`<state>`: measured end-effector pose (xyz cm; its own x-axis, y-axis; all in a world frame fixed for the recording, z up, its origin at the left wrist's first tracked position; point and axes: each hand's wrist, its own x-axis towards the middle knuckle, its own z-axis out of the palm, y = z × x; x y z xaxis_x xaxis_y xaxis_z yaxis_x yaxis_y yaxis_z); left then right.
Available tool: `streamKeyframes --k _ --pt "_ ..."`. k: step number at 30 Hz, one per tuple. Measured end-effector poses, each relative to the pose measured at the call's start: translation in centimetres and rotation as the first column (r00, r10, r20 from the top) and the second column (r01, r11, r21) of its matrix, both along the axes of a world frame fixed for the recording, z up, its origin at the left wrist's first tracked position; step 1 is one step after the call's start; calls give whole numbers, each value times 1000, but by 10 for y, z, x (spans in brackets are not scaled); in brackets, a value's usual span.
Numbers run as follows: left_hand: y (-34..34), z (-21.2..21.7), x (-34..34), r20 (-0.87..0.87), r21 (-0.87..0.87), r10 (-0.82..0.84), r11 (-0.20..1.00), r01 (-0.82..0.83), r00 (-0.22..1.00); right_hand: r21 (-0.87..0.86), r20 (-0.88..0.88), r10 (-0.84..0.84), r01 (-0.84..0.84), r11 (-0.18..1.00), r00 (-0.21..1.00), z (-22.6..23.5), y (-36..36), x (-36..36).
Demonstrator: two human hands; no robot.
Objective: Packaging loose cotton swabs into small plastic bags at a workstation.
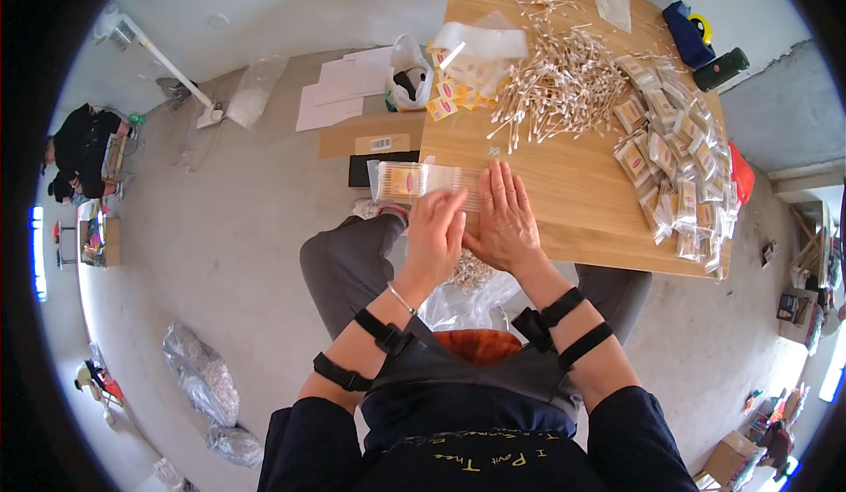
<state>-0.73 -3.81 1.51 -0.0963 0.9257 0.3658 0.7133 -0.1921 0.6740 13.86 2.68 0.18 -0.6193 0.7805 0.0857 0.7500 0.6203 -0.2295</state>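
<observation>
Nearest, both hands rest at the near edge of the wooden table (582, 201). Right hand (504, 219) lies flat, palm down, fingers straight and together, pressing the right end of a clear packet of cotton swabs (423, 181). Left hand (434, 232) is beside it, fingers curled loosely onto the same packet; the packet's left end overhangs the table edge. Farther: loose pile of cotton swabs (560, 86). Right: heap of filled packets (679, 166). Far left: small label cards (458, 86).
</observation>
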Motion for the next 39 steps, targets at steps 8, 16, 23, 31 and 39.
streamKeyframes --k 8,16,23,31,39 --pt "-15 -19 1 -243 22 -64 997 72 968 -5 88 10 -10 1000 996 5 -1 -1" --pt "-16 -14 3 -328 -97 -93 993 64 940 7 39 18 -18 1000 999 1 -2 -1" --pt "-13 -17 7 -331 -47 -50 998 36 942 2 37 13 -13 1000 999 1 -1 0" --pt "-11 -12 9 -327 -113 -52 993 15 943 -7 -2 5 -5 1000 1000 -3 -2 0" --pt "-6 -10 10 -390 -99 -35 995 -4 920 29 59 5 -7 1000 998 -3 -2 -1"
